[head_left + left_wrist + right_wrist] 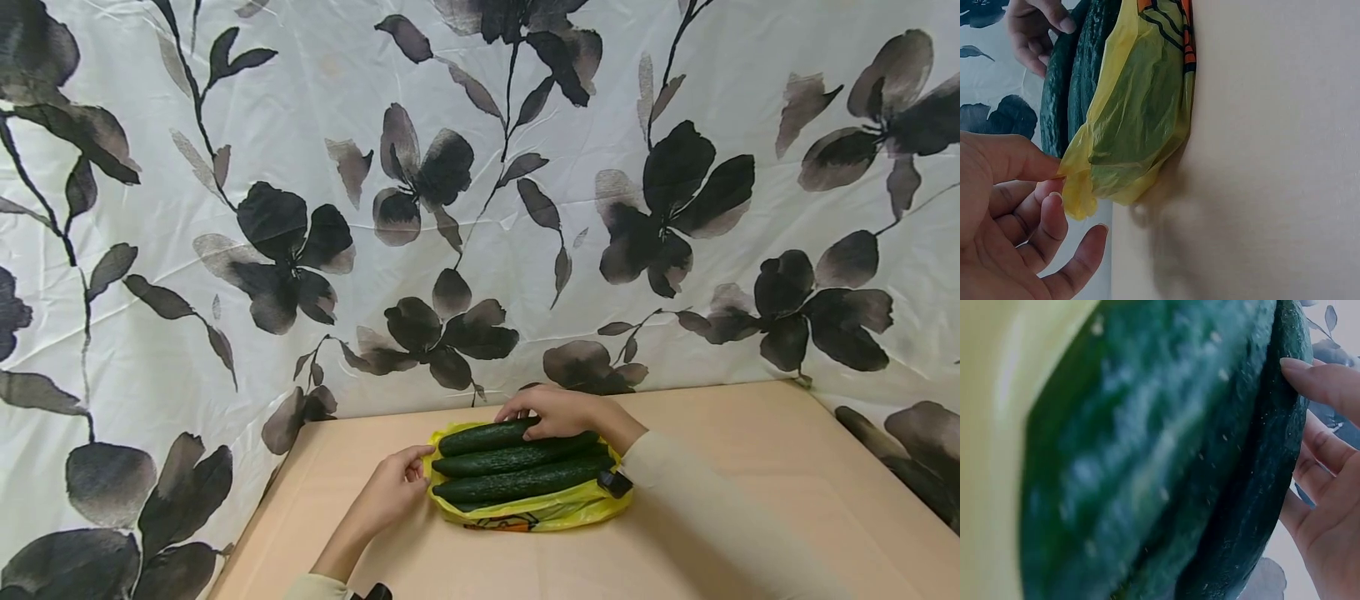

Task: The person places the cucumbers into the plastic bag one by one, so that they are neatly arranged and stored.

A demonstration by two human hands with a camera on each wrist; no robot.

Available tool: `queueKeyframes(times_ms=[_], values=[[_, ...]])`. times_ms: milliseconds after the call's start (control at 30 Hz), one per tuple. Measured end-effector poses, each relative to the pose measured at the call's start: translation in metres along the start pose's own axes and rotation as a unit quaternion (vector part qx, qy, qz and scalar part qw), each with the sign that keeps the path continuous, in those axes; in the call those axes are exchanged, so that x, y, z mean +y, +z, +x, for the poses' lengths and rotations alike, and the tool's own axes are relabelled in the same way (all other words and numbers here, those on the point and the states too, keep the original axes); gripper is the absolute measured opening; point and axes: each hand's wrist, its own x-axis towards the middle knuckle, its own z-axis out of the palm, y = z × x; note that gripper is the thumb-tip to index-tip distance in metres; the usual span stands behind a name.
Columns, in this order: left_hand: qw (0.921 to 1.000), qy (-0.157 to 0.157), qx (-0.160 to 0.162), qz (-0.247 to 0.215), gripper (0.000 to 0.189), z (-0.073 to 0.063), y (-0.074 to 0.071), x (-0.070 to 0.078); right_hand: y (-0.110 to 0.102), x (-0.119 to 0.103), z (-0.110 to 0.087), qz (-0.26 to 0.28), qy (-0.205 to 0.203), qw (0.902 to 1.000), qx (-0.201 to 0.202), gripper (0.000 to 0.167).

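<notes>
Three dark green cucumbers (517, 481) lie side by side in a yellow plastic bag (558, 512), its opening spread around them. At the bag's left end, my left hand (392, 493) pinches the thin edge between thumb and forefinger; the other fingers are loosely bent in the left wrist view. My right hand (567, 412) reaches over from the right and grips the farthest cucumber (480, 437). Its thumb (1300, 374) lies on the near side of that cucumber, the fingers behind it. The bag hides the undersides of the cucumbers.
A peach-coloured tabletop (750, 450) carries the bag. Behind it hangs a white cloth (555, 325) with dark printed flowers, meeting the table's back edge. A small black object (615, 483) shows at my right wrist, by the bag's right end.
</notes>
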Motion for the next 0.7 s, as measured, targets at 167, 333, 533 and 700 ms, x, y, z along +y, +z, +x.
queueKeyframes(times_ms=[167,333,533,700], values=[[1.0000,0.001,0.000,-0.002,0.045,0.000,0.000,0.001,0.007,0.001,0.007,-0.010,0.004,0.9999,0.000,0.045],[1.0000,-0.001,0.000,-0.004,0.046,0.000,0.000,0.000,0.012,0.000,0.011,-0.005,0.012,0.9999,0.000,0.042],[1.0000,-0.003,0.000,-0.004,0.045,-0.001,-0.001,0.001,0.014,0.001,0.010,0.006,0.025,0.9996,-0.011,0.040],[0.9999,-0.007,-0.001,-0.007,0.045,-0.002,-0.001,0.000,0.009,0.004,0.006,0.008,0.039,0.9991,-0.014,0.040]])
